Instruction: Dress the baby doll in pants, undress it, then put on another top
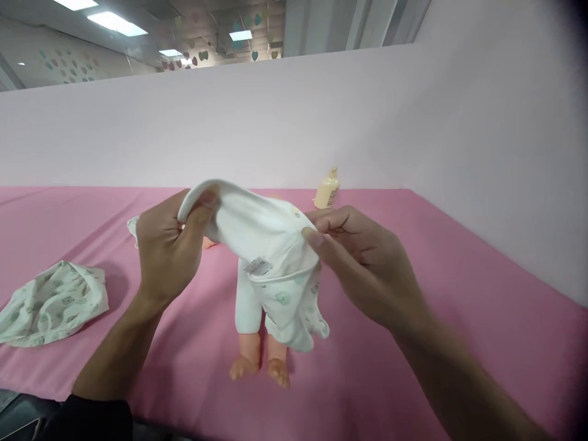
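Two hands, the left hand (pixel 168 251) and right hand (pixel 362 263), pinch one soft white printed garment (pixel 271 257) in closed fingers, stretching it above one plastic doll (pixel 257 343) lying on the pink cloth-covered tabletop (pixel 413 343). One crumpled matching cloth (pixel 52 303) lies at left, and one smooth cream bottle (pixel 327 191) stands by the wall.

White baby garment (pixel 271 245) with pale green print and a sewn-in label, held raised and spread open, its lower edge hanging crumpled. Beneath it, a baby doll (pixel 257 343) lies on its back, white-clad legs and bare feet showing.
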Motion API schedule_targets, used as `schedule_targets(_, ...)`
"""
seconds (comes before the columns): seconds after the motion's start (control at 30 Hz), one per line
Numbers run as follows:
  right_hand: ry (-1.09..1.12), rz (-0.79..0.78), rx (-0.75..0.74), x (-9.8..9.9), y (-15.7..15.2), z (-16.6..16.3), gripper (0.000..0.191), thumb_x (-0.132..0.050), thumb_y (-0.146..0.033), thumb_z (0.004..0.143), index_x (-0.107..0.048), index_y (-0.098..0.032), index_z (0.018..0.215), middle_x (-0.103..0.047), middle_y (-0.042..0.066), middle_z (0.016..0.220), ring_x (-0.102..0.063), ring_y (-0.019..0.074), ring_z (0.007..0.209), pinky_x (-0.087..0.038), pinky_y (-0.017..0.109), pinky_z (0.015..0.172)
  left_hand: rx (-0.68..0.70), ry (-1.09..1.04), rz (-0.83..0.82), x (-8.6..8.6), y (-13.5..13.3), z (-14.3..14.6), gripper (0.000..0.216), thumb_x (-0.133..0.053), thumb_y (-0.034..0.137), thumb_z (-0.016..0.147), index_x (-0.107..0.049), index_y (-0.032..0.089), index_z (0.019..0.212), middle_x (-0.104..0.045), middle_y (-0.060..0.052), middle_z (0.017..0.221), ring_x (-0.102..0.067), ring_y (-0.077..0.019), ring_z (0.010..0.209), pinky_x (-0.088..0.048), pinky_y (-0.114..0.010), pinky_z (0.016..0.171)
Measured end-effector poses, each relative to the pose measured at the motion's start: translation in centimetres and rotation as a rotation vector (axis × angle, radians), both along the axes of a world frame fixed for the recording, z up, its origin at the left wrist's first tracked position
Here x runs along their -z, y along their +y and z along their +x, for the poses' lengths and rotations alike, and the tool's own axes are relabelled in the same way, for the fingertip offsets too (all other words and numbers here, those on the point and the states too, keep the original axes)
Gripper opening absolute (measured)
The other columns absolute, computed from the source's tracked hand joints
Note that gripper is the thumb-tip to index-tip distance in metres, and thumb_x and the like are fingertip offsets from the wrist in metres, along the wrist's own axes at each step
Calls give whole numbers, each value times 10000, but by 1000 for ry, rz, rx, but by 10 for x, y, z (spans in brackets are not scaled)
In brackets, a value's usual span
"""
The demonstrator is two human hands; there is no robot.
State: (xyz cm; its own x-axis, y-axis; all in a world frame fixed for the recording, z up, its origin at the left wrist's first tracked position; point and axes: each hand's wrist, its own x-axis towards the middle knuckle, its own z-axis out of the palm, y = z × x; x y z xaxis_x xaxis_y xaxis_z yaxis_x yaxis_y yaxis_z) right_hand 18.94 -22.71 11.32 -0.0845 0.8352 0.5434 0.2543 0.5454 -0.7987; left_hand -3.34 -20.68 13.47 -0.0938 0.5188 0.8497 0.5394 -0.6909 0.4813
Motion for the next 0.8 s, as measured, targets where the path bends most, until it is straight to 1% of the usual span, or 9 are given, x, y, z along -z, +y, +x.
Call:
schedule_targets(0.07, -57, 89, 78, 3, -8, -11, 183, -647, -362, 861, -514, -262, 937, -611, 36, 1004, -600, 216, 928, -520, 410, 783, -120, 49, 88, -1, -5, -2, 495, -552, 274, 934, -314, 166, 514, -299, 30, 543, -258, -94, 540, -224, -302, 545)
schedule_targets(0.13, -121, 272, 223, 6, -18, -24, 304, -708, -298, 797, -468, -260, 979, -551, 39, 991, -565, 214, 925, -510, 415, 798, -225, 104, 153, -2, -10, -2, 419, -528, 294, 953, -478, 196, 549, -377, 33, 540, -328, -98, 534, -260, -298, 554)
schedule_targets(0.2, -197, 404, 312, 8, -28, -37, 330, -719, -259, 759, -464, -246, 968, -534, 39, 933, -548, 206, 859, -502, 389, 734, -323, 144, 199, -3, -13, 0, 286, -487, 301, 980, -655, 232, 759, -452, 38, 554, -394, -101, 539, -296, -292, 567)
schedule_targets(0.27, -270, 370, 288, 7, -36, -48, 290, -703, -251, 759, -491, -240, 957, -562, 33, 874, -558, 200, 805, -492, 369, 699, -399, 212, 238, -7, -15, 3, 228, -472, 299, 993, -685, 237, 938, -492, 43, 580, -407, -91, 540, -308, -284, 578)
schedule_targets(0.33, -303, 253, 229, 3, -40, -55, 257, -695, -268, 766, -517, -237, 948, -593, 25, 835, -578, 196, 767, -491, 356, 680, -433, 290, 300, -15, -16, 9, 244, -463, 302, 999, -661, 222, 879, -452, 43, 575, -366, -82, 530, -295, -279, 573)
schedule_targets(0.43, -240, 50, 134, -5, -37, -56, 235, -692, -342, 780, -532, -244, 920, -624, 18, 815, -594, 189, 695, -491, 320, 574, -421, 334, 358, -33, -16, 18, 343, -426, 343, 1007, -544, 202, 717, -470, 0, 677, -438, -101, 646, -350, -275, 640)
schedule_targets(0.57, -113, -175, 16, -20, -26, -44, 139, -613, -353, 834, -540, -240, 799, -603, 6, 719, -581, 172, 610, -467, 288, 457, -376, 357, 434, -60, -18, 25, 318, -425, 351, 1005, -550, 200, 755, -558, -18, 816, -547, -125, 814, -432, -285, 763)
schedule_targets(0.67, -11, -80, 109, -35, -19, -32, 177, -549, -221, 836, -509, -212, 663, -542, -3, 639, -542, 142, 576, -419, 255, 447, -325, 312, 499, -77, -14, 24, 317, -402, 387, 1012, -635, 206, 895, -518, 23, 751, -617, -112, 823, -446, -261, 738)
schedule_targets(0.8, 59, 94, 336, -63, -9, -16, 257, -503, -76, 780, -461, -190, 554, -392, -35, 512, -341, 72, 451, -243, 216, 382, -211, 284, 603, -94, -3, 16, 427, -407, 467, 985, -595, 168, 1226, -542, 59, 937, -595, -167, 1148, -451, -280, 890)
